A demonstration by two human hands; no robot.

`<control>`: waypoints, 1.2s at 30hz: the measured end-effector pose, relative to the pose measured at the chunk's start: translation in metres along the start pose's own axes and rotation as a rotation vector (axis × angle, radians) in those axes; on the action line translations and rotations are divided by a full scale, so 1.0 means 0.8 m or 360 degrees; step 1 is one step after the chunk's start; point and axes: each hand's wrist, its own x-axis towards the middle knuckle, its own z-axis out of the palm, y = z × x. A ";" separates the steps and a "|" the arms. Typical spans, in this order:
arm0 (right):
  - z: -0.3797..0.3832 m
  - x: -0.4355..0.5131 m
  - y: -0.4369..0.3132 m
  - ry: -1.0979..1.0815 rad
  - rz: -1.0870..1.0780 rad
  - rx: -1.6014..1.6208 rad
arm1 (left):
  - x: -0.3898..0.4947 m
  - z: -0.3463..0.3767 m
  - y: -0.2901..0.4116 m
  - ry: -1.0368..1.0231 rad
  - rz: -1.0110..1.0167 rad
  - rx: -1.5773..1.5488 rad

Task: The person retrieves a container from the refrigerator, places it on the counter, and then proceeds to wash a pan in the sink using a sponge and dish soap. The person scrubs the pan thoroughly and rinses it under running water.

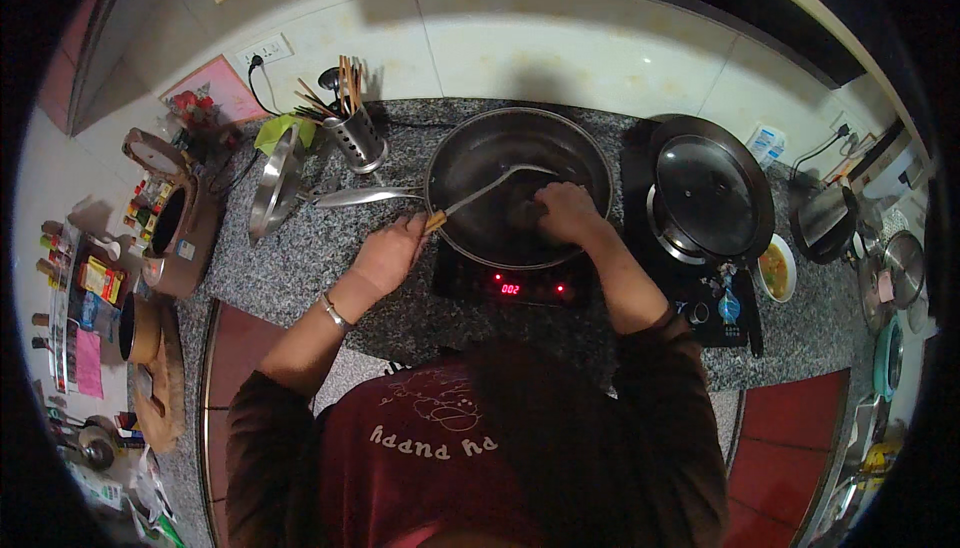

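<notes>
A large dark wok (480, 144) sits on a black induction cooker (461, 281) whose red display is lit. My left hand (386, 251), at the wok's near left rim, grips the wooden handle of a metal spatula (480, 194). Its shaft slants across the wok, with the head near the middle of the far side. My right hand (571, 212) reaches inside the wok on the right, fingers bent downward close to the spatula's head. The fingertips and anything under them are lost against the dark metal. To the left of the wok, its metal handle (367, 197) points over the counter.
A lidded pan (709, 195) stands on a gas hob at right, beside a bowl of soup (777, 270). Behind the wok handle are a steel utensil holder (356, 144) with chopsticks and an upright steel lid (274, 188). An open rice cooker (180, 248) stands at left.
</notes>
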 end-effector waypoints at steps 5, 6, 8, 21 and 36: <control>0.004 0.004 0.007 0.0254 -0.0064 0.0037 | -0.013 0.005 -0.006 -0.0046 0.0002 -0.0507; 0.005 0.006 0.007 0.0258 -0.0029 0.0055 | -0.013 0.005 -0.007 -0.0101 -0.0048 -0.0670; 0.000 0.010 0.004 0.0266 0.0035 0.0085 | -0.015 -0.005 -0.001 -0.0270 -0.0277 -0.1028; 0.015 0.016 -0.018 0.0417 -0.0158 0.0180 | -0.001 -0.011 0.040 -0.0653 -0.1173 -0.2131; -0.008 0.011 -0.089 0.0297 -0.0642 -0.0043 | 0.009 0.007 0.065 -0.0658 -0.1131 -0.2151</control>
